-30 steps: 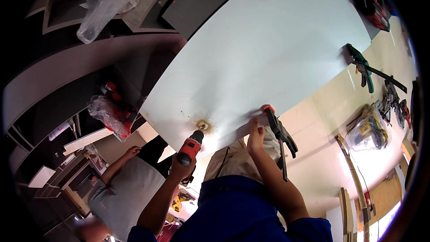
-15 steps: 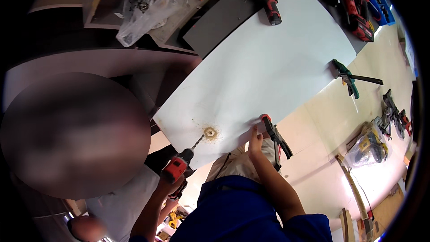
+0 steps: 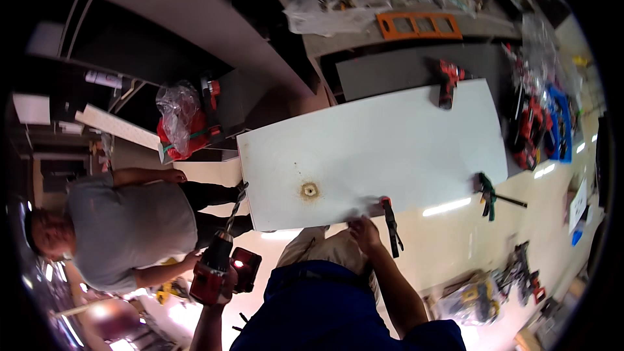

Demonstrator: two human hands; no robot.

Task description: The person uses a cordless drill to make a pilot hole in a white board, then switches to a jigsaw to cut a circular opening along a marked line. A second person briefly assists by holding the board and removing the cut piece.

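Note:
A red and black cordless drill point(image 3: 212, 263) with a long bit is in my left hand point(image 3: 227, 286), whose fingers wrap its grip. Its bit points up past the near left corner of a white board point(image 3: 390, 149), off the surface. In the board's left part is a drilled hole point(image 3: 310, 190) ringed with brown dust. My right hand point(image 3: 365, 233) is at the board's near edge, close to a black and red clamp point(image 3: 390, 224); its fingers are blurred and partly hidden. A green clamp point(image 3: 487, 196) grips the edge farther right.
A person in a grey shirt point(image 3: 133, 224) stands at the left. On the board's far edge lies another red drill point(image 3: 448, 83). Beyond are an orange template point(image 3: 419, 26) and plastic bags point(image 3: 338, 3). Red power tools point(image 3: 530, 130) and a blue crate point(image 3: 559, 123) are at the right.
The drill has moved away from the hole to the left, past the board's corner, in my left hand. The view has turned and shows more of the left side. My right hand stays by the near edge.

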